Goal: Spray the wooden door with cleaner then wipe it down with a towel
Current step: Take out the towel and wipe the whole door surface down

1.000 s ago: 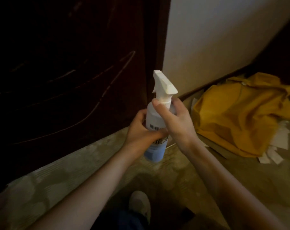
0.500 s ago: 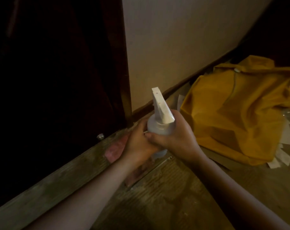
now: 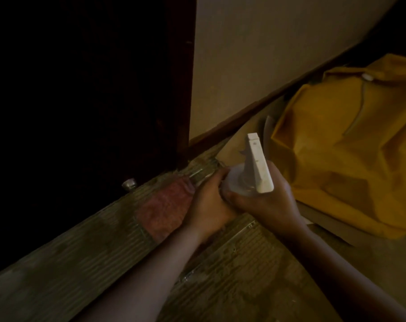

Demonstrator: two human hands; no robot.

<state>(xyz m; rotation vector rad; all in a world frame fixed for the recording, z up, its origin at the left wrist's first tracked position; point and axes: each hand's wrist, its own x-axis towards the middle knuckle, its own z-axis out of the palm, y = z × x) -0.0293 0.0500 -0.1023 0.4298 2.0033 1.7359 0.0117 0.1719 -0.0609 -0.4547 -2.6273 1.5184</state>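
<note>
Left hand (image 3: 206, 205) and right hand (image 3: 270, 202) each curl their grip round the spray bottle (image 3: 238, 182), centre; wooden door (image 3: 81, 94) at ten o'clock, towel (image 3: 163, 211) at nine. Nozzle (image 3: 253, 141) faces twelve: cleaner could hit the wall (image 3: 267, 66) instead.

I look down on a worn, wood-grain plank floor (image 3: 232, 289) crossed by a thin metal strip (image 3: 217, 256). A reddish-pink terry towel (image 3: 162, 211) lies flat on the boards. To the right, a crumpled mustard-yellow cloth heap (image 3: 351, 163) rests on a flat brown sheet (image 3: 323, 216). A small round metal stopper (image 3: 129, 183) stands at the floor's far edge.
</note>
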